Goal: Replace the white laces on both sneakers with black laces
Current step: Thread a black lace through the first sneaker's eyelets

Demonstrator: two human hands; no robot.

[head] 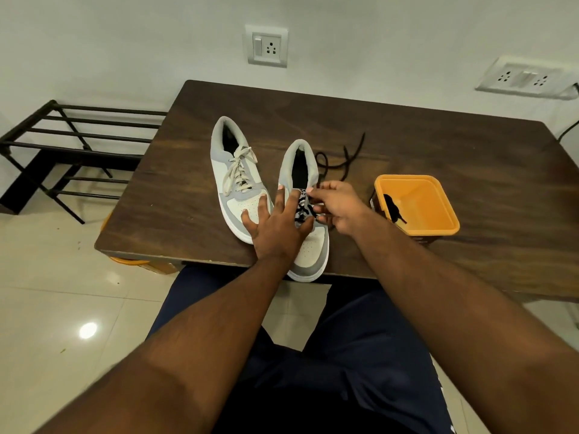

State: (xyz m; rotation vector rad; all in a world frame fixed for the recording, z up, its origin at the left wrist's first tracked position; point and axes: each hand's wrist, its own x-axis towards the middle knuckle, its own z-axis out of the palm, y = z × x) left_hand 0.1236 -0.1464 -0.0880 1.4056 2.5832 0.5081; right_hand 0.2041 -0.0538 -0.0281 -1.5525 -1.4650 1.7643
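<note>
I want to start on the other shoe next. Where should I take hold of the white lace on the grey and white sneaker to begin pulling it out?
Probably at the loose ends near the collar of the grey and white sneaker. The white lace looks untied there, its ends splayed across the top eyelets. Come from above on the heel side, away from you, pinch one end and draw it back through, row by row toward the toe.

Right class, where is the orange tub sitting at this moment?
In the head view the orange tub stands on the wooden table, to the right of the right hand.
</note>
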